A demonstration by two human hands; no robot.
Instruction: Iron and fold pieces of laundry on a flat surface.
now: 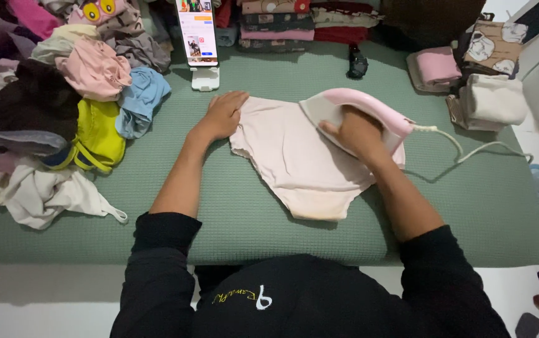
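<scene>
Black sleeves [156, 263]; right hand [357, 133] hiding iron [369, 109] handle.

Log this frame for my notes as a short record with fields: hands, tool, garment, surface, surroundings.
left hand: flat on the garment's edge
right hand: grips the iron
iron: pink, on the garment, white cord trailing right
garment: pale pink, spread flat
mat: green
phone: upright on a stand
clothes pile: left, unfolded
folded stacks: top and right

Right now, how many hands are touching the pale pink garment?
1: the left hand presses the pale pink garment's left edge; the right hand grips the pink iron.
</scene>
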